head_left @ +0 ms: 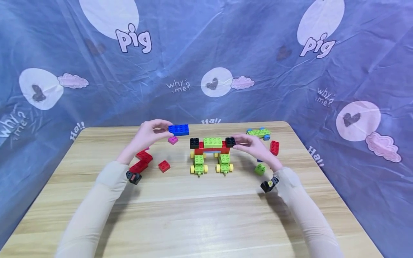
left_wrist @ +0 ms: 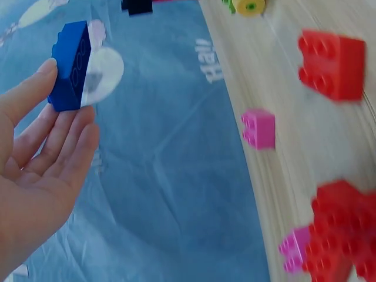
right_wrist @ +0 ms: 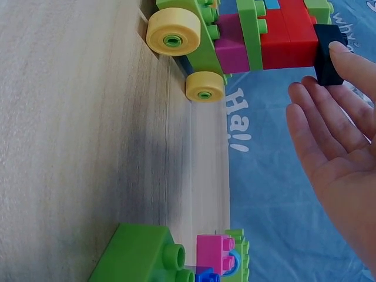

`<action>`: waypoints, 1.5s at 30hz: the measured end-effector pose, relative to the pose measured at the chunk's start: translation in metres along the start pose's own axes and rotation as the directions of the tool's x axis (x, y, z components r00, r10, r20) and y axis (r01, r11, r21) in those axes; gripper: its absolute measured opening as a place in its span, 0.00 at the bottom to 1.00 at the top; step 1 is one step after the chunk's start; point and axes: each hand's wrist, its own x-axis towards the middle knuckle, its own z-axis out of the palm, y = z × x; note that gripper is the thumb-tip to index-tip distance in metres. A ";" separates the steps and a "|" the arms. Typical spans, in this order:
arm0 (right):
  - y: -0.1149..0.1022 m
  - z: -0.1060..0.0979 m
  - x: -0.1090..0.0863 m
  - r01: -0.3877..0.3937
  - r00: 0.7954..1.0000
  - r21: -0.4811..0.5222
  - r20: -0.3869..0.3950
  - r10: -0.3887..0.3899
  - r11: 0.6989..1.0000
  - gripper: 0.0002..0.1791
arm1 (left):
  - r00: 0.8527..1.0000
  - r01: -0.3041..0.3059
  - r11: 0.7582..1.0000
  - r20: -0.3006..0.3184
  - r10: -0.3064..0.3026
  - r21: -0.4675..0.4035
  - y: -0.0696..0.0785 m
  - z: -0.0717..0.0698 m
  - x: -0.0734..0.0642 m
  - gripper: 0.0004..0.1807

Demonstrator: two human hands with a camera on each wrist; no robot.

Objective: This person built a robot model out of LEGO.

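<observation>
Up over the back of the table, my left hand point(head_left: 149, 135) pinches a blue building brick point(head_left: 179, 130) by its left end, thumb against its studded side. Right of it stands a bridge-like brick structure on two green wheeled bases point(head_left: 199, 164) with yellow wheels. Red bricks point(head_left: 213, 149) span its upper part, and a light green brick point(head_left: 212, 142) lies on top in the middle. A black brick point(head_left: 194, 143) sits at its upper left end. At the upper right end, my right hand point(head_left: 254, 145) pinches another black brick point(right_wrist: 328, 56) between thumb and fingers.
Red bricks point(head_left: 139, 166) lie below my left hand, with a single red brick point(head_left: 164, 166) and a pink brick point(head_left: 173, 140) nearby. Around my right arm are a green wheeled base point(head_left: 259, 133), a red brick point(head_left: 274, 147) and a green brick point(head_left: 260, 169). A blue printed cloth point(head_left: 206, 53) hangs behind.
</observation>
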 end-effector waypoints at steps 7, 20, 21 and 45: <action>0.001 0.001 -0.001 -0.002 1.000 -0.003 0.011 0.002 1.000 0.27 | 0.999 -0.002 1.000 0.049 0.003 -0.015 0.012 0.025 0.014 0.21; 0.001 -0.001 0.000 0.009 1.000 0.002 0.007 -0.009 1.000 0.26 | 0.997 -0.007 0.999 0.076 0.010 -0.042 0.027 0.069 0.029 0.21; 0.001 -0.001 0.000 0.012 1.000 -0.002 0.008 -0.012 1.000 0.25 | 0.997 -0.006 0.999 0.077 0.010 -0.046 0.027 0.071 0.029 0.21; 0.000 -0.001 0.001 0.005 1.000 -0.021 0.008 -0.005 1.000 0.25 | 0.991 -0.028 0.999 0.126 0.033 -0.039 0.029 0.090 0.039 0.22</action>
